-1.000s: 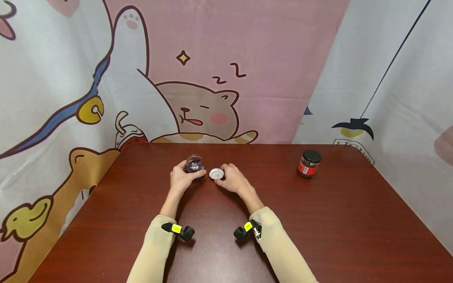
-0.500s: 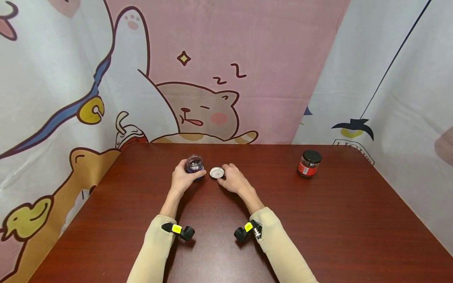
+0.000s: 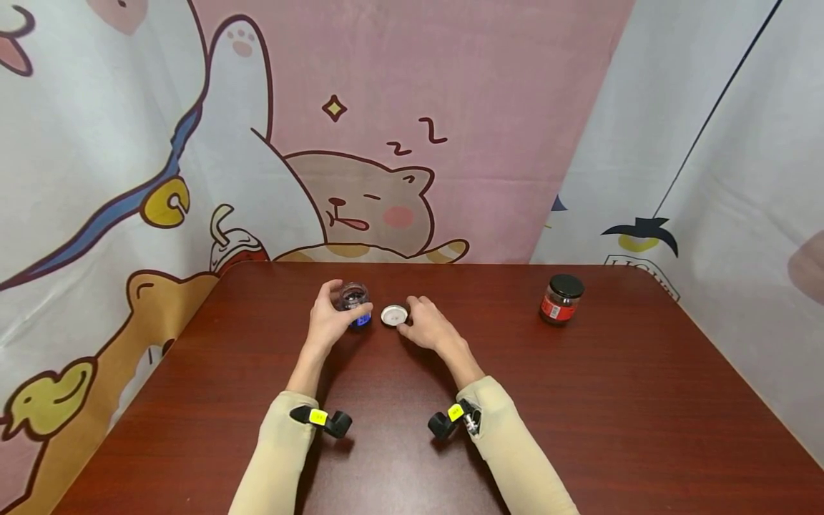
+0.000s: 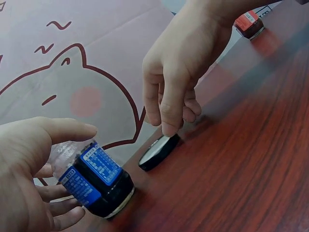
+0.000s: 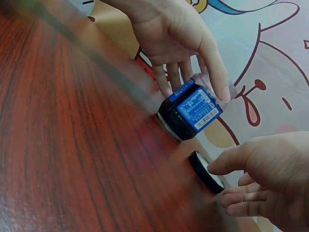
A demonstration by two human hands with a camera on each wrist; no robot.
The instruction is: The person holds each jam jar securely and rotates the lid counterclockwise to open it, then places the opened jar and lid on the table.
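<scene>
An uncapped glass jar (image 3: pixel 356 300) with a dark lower part and blue label stands upright on the table. My left hand (image 3: pixel 328 317) is loosely around it, with straight thumb and spread fingers; in the left wrist view a gap shows between the palm and the jar (image 4: pixel 94 179). Just right of the jar, a black-rimmed lid (image 3: pixel 394 315) lies with its white inside up. Beside that lid is my right hand (image 3: pixel 430 327), its thumb and fingers relaxed at the edge. In the right wrist view the thumb tip overlaps the lid (image 5: pixel 206 172); whether it touches cannot be told.
A second jar (image 3: pixel 561 300), with a black lid and red label, stands at the far right of the brown table (image 3: pixel 579 400). A cartoon-print curtain (image 3: pixel 489 129) hangs behind the table and along its sides.
My left hand has loosened from the jar, its fingers spreading and drawing back so more of the blue label shows. My right hand has shifted slightly; the lid stays nearly in place.
</scene>
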